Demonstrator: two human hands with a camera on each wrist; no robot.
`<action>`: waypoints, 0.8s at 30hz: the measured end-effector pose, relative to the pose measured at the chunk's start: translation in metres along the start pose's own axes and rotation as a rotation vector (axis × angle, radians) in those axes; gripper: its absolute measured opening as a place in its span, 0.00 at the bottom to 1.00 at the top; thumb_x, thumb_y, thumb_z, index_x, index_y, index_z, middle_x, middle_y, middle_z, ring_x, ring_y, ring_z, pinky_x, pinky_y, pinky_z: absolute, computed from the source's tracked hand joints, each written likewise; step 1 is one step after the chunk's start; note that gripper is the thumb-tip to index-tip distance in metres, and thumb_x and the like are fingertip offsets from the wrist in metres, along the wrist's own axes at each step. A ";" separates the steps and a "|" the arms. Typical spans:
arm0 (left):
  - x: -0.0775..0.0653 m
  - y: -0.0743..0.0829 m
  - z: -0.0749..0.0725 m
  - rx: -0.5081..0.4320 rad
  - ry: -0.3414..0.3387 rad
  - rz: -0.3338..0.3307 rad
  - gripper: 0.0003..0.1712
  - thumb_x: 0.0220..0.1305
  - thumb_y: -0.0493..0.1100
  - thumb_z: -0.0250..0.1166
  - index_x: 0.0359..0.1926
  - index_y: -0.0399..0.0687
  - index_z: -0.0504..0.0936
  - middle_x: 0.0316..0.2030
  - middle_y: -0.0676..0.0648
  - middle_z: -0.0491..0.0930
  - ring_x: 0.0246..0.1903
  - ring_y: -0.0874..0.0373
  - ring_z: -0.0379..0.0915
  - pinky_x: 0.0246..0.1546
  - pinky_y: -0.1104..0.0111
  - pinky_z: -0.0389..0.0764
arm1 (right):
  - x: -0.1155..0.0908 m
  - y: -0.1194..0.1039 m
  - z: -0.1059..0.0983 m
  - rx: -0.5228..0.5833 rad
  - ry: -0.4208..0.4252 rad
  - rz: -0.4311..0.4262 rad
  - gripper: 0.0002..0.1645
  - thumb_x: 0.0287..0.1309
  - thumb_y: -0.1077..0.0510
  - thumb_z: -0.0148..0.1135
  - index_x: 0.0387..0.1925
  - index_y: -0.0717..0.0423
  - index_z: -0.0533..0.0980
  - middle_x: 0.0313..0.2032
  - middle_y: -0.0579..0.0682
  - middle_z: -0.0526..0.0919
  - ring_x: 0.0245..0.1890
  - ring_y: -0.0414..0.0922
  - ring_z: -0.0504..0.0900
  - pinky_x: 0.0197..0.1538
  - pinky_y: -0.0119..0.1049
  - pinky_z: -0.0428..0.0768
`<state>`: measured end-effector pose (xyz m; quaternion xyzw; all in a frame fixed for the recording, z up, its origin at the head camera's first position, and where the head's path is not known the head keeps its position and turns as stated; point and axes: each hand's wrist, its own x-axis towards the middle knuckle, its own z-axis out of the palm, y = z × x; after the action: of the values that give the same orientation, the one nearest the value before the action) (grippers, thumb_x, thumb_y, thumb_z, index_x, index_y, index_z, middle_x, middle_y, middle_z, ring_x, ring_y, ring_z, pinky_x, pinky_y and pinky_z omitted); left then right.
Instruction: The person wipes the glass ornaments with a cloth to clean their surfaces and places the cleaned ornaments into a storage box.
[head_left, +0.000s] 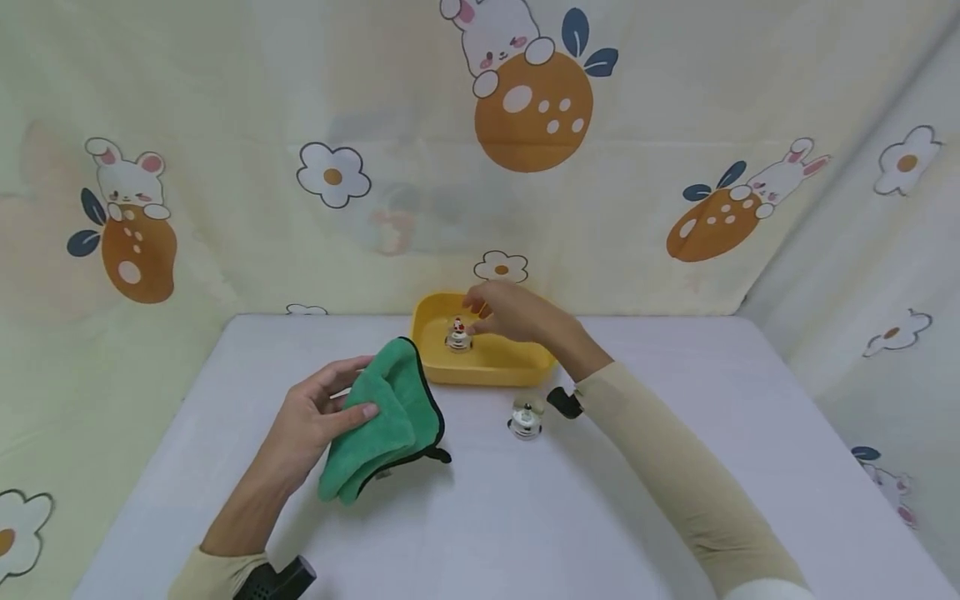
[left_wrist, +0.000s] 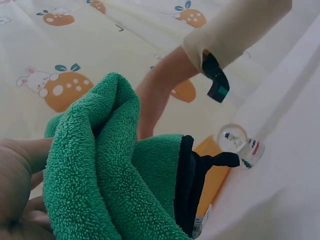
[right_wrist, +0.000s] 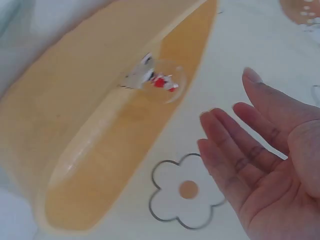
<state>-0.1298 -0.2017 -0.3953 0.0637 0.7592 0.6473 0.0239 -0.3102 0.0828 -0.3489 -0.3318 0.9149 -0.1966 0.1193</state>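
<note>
My left hand grips a folded green towel, thumb on its near face. The towel has a black edge and a small black loop, and its pile fills much of the left wrist view. Over the yellow tray, my right hand has its fingers loosely spread and holds nothing. A small snow globe with a red and white figure stands in the tray, just left of the right fingertips. In the right wrist view a gap shows between that globe and the open palm.
A second small snow globe stands on the white table in front of the tray, near the right wrist's black camera. Behind the table hangs a cream curtain printed with rabbits and flowers.
</note>
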 end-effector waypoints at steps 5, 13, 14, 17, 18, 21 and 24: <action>0.002 0.002 0.004 -0.003 -0.002 0.033 0.34 0.63 0.42 0.73 0.69 0.52 0.73 0.62 0.42 0.76 0.51 0.53 0.83 0.48 0.67 0.86 | -0.031 -0.006 -0.003 -0.001 0.048 -0.086 0.23 0.64 0.55 0.71 0.56 0.59 0.79 0.48 0.53 0.85 0.48 0.46 0.84 0.55 0.39 0.83; 0.007 0.006 0.013 -0.028 -0.013 0.090 0.33 0.64 0.40 0.73 0.69 0.51 0.73 0.62 0.42 0.77 0.51 0.53 0.83 0.48 0.66 0.86 | -0.074 -0.008 0.003 0.049 0.013 -0.038 0.20 0.63 0.54 0.71 0.55 0.56 0.80 0.46 0.47 0.85 0.48 0.44 0.84 0.55 0.42 0.83; 0.008 0.006 0.014 -0.031 -0.014 0.095 0.33 0.64 0.40 0.73 0.69 0.51 0.73 0.62 0.42 0.77 0.51 0.53 0.83 0.48 0.66 0.86 | -0.079 -0.007 0.005 0.054 0.004 -0.033 0.20 0.63 0.55 0.71 0.55 0.55 0.80 0.46 0.47 0.85 0.49 0.44 0.83 0.56 0.43 0.83; 0.010 0.006 0.018 -0.036 -0.013 0.106 0.33 0.64 0.40 0.73 0.69 0.51 0.73 0.61 0.43 0.77 0.51 0.53 0.83 0.49 0.66 0.86 | -0.092 -0.003 0.011 0.065 -0.012 -0.015 0.20 0.64 0.55 0.70 0.56 0.54 0.80 0.47 0.45 0.85 0.50 0.45 0.83 0.57 0.45 0.83; 0.011 0.006 0.019 -0.038 -0.014 0.109 0.33 0.64 0.40 0.73 0.69 0.52 0.73 0.62 0.43 0.77 0.51 0.52 0.83 0.49 0.66 0.86 | -0.096 -0.001 0.013 0.068 -0.014 -0.007 0.20 0.64 0.55 0.70 0.56 0.54 0.80 0.47 0.45 0.85 0.50 0.45 0.83 0.57 0.44 0.83; 0.013 0.007 0.022 -0.035 -0.021 0.120 0.33 0.64 0.40 0.73 0.69 0.51 0.73 0.62 0.43 0.77 0.52 0.52 0.82 0.50 0.67 0.85 | -0.105 0.004 0.021 0.082 -0.018 0.015 0.21 0.63 0.53 0.71 0.56 0.54 0.80 0.49 0.46 0.85 0.52 0.48 0.82 0.58 0.46 0.82; 0.014 0.008 0.026 -0.037 -0.033 0.134 0.33 0.64 0.40 0.72 0.69 0.51 0.73 0.63 0.42 0.76 0.53 0.51 0.82 0.50 0.67 0.85 | -0.114 0.009 0.029 0.087 -0.019 0.048 0.25 0.61 0.49 0.73 0.57 0.54 0.80 0.51 0.47 0.85 0.54 0.49 0.82 0.59 0.47 0.82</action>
<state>-0.1399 -0.1728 -0.3909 0.1248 0.7404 0.6604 -0.0058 -0.2194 0.1560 -0.3689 -0.3061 0.9120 -0.2301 0.1471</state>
